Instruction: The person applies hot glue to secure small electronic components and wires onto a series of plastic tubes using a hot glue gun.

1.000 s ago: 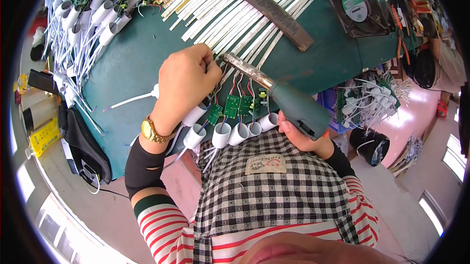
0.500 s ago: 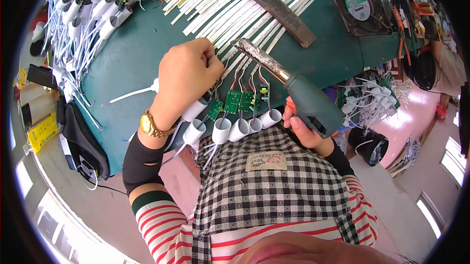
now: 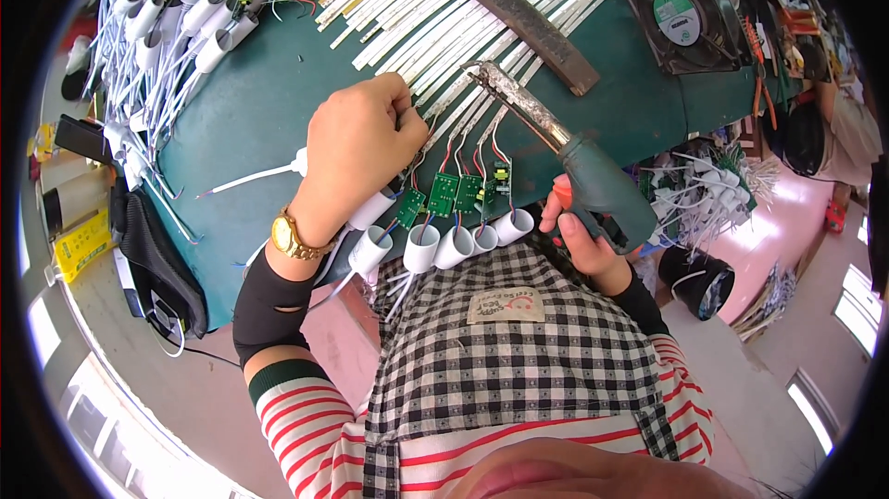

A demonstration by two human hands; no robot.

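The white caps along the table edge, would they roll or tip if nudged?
The white caps look round and hollow, so probably light and apt to roll. Thin wires tie them to the green boards, likely limiting how far. They sit near the table edge, so one could drop off.

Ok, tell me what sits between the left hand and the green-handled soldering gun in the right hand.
In the head view, between the left hand and the soldering gun lie red-wired small green circuit boards and white strip ends.

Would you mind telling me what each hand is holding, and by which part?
The right hand grips the soldering gun by its green handle; the left hand pinches thin wires at the strips.
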